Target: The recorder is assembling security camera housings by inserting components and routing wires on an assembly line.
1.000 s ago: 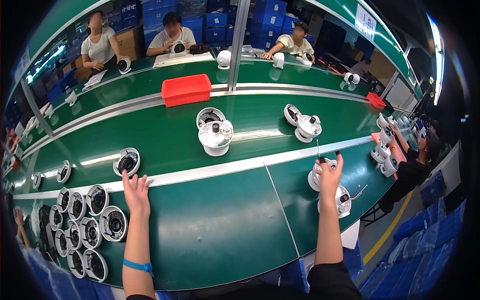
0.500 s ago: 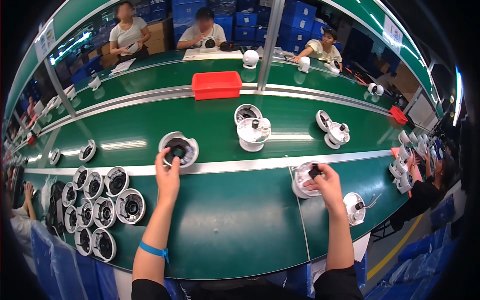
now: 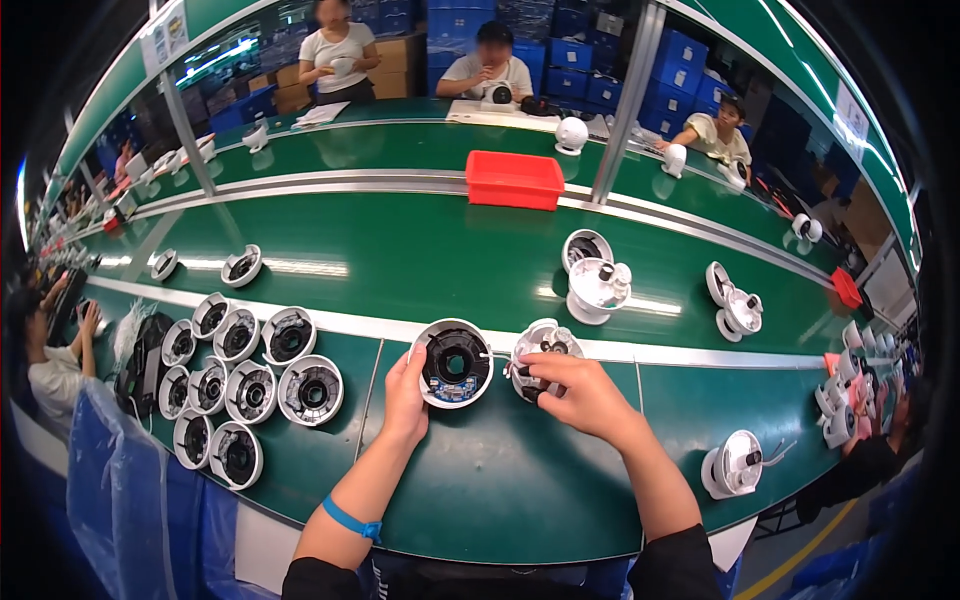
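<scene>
Location: At a green conveyor bench (image 3: 520,500) on an assembly line, seen from above the worker's own forearms.
Left hand: The left hand (image 3: 405,395) grips a round white housing ring (image 3: 455,362) by its near-left rim, fingers curled shut on the edge, the ring tilted up so its dark inside faces the camera.
Right hand: The right hand (image 3: 580,392) covers the near side of a white dome unit (image 3: 540,350), fingertips closed on it; how firm the pinch is cannot be told.
Position: Ring and dome sit just beside each other at the bench's far edge, against the silver rail (image 3: 700,352), each partly under its own hand's fingers.
Risk: Held only at the rim, the ring looks liable to slip or tip; a careless push could, by this reading, nudge either piece past the rail onto the belt.
Surroundings: A cluster of finished rings (image 3: 240,385) lies well to the left; a red bin (image 3: 514,180) sits far across.
</scene>
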A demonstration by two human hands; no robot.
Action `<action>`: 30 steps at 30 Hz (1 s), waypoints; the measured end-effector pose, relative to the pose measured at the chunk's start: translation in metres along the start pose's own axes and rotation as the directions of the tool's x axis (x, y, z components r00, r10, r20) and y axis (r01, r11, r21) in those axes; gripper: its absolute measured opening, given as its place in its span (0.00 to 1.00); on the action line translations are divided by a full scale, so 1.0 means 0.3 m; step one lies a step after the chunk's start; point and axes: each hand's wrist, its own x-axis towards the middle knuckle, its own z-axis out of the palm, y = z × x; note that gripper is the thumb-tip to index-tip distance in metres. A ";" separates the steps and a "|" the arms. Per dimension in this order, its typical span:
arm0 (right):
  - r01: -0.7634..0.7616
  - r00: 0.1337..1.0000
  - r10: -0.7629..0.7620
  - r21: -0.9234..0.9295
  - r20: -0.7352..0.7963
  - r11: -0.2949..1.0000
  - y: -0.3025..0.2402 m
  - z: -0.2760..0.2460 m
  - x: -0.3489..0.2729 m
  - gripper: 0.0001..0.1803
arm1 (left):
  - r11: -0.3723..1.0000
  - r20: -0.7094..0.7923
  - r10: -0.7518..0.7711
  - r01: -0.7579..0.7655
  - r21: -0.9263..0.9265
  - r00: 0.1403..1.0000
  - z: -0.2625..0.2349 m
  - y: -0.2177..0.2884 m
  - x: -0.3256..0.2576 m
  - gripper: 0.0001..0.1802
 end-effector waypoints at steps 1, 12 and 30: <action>0.077 0.992 -0.087 -0.099 -0.095 0.992 0.017 0.029 0.009 0.21 | 1.000 -0.003 -0.005 0.005 -0.016 1.000 0.002 0.013 0.005 0.22; 0.186 0.940 -0.228 -0.180 -0.253 0.966 0.080 0.146 0.111 0.14 | 0.978 0.141 -0.112 0.134 -0.161 0.984 -0.023 -0.017 0.059 0.25; 0.116 0.990 -0.119 -0.039 -0.080 0.992 0.094 0.178 0.101 0.11 | 0.948 0.486 -0.173 0.279 -0.154 0.857 0.000 -0.090 -0.007 0.37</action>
